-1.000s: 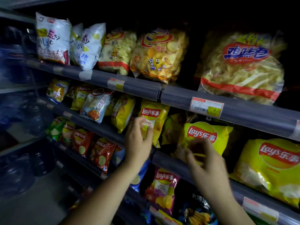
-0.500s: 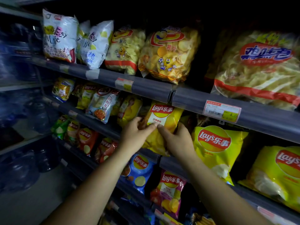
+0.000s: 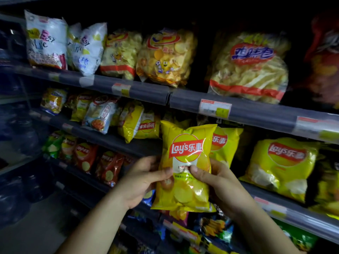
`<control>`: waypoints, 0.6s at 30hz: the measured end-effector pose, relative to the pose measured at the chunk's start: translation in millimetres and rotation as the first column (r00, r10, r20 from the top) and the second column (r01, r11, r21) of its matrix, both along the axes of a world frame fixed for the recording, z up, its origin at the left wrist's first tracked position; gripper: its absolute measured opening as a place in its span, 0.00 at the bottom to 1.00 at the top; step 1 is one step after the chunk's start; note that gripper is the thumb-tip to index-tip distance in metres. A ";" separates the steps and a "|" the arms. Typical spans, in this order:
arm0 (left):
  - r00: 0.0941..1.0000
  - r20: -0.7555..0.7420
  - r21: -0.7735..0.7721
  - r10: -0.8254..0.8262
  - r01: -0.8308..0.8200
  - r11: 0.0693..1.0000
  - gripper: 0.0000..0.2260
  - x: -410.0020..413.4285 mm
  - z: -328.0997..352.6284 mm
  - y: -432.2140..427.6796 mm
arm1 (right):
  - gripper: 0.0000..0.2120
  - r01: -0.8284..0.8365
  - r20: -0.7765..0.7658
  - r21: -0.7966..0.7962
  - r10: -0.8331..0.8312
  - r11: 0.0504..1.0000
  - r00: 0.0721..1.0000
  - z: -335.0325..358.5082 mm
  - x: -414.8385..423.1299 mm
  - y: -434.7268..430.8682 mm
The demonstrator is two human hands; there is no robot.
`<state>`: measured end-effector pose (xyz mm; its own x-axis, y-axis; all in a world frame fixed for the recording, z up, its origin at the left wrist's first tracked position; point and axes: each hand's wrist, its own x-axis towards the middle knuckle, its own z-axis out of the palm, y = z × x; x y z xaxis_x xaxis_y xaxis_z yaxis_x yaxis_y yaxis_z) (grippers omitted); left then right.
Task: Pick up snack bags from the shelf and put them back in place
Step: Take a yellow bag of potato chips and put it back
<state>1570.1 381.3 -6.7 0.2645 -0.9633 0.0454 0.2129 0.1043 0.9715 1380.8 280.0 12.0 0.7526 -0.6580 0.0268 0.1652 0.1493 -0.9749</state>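
A yellow Lay's chip bag is held upright in front of the middle shelf, off the shelf and facing me. My left hand grips its left edge, thumb on the front. On the bag's right side my right hand pinches it, thumb on the label. Directly behind it stands another yellow Lay's bag, partly hidden. A larger yellow Lay's bag sits to the right on the same shelf.
The top shelf carries white bags, clear bags of yellow chips and a large crisp bag. Red and green chip bags fill the lower shelf at left. Dark water bottles stand far left. Lighting is dim.
Both hands closed on the yellow Lay's bag on the middle shelf and drew it out toward me; it now hangs in front of the shelf. The camera moved closer.
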 end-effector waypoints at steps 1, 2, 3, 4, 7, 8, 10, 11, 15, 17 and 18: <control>1.000 0.001 -0.014 -0.020 0.020 1.000 0.28 -3.9 -1.3 -0.7 | 0.17 0.005 0.000 -0.008 -0.005 1.000 1.000 -0.3 -5.8 0.4; 0.999 0.012 -0.027 -0.041 0.041 0.999 0.32 -7.5 -1.0 -0.3 | 0.17 0.009 -0.003 -0.019 -0.009 1.000 1.000 -0.4 -11.6 1.2; 0.998 0.037 -0.038 -0.049 0.050 0.998 0.36 -10.7 0.5 -0.2 | 0.18 0.014 -0.007 -0.036 -0.014 0.999 1.000 -0.8 -16.6 1.5; 0.997 0.061 -0.052 -0.046 0.049 0.997 0.37 -14.5 4.5 -0.1 | 0.18 0.022 -0.015 -0.052 -0.023 0.998 1.000 -0.6 -22.5 2.0; 0.998 0.037 -0.162 0.043 -0.037 0.986 0.37 -24.9 24.7 -7.8 | 0.19 0.042 -0.066 -0.106 -0.049 0.993 0.997 1.5 -39.8 2.9; 0.996 0.028 -0.194 0.083 -0.076 0.978 0.34 -28.7 33.4 -11.6 | 0.19 0.039 -0.088 -0.124 -0.050 0.992 0.995 3.1 -44.7 3.7; 0.984 0.090 -0.215 0.154 -0.132 0.968 0.23 -38.7 48.9 -19.7 | 0.18 0.040 -0.115 -0.147 -0.057 0.988 0.992 6.1 -54.2 4.9; 0.975 0.124 -0.210 0.186 -0.158 0.965 0.17 -44.0 54.4 -24.2 | 0.18 0.048 -0.120 -0.154 -0.067 0.987 0.991 8.1 -58.1 5.3; 0.947 0.243 -0.217 0.209 -0.157 0.964 0.08 -65.2 67.0 -38.7 | 0.20 0.157 -0.064 -0.139 -0.167 0.978 0.984 19.0 -71.8 5.9; 0.939 0.299 -0.217 0.171 -0.107 0.970 0.05 -75.5 68.5 -45.4 | 0.17 0.263 0.007 -0.125 -0.264 0.957 0.964 25.3 -78.0 5.2; 0.939 0.306 -0.220 0.157 -0.091 0.971 0.03 -79.3 68.4 -47.9 | 0.15 0.303 0.029 -0.129 -0.302 0.944 0.953 29.2 -79.9 5.6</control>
<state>1490.8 333.4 61.8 0.3210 -0.8859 0.3348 -0.1321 0.3082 0.9421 1300.9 285.7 41.3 0.5179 -0.8450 0.1332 0.1917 -0.0371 -0.9808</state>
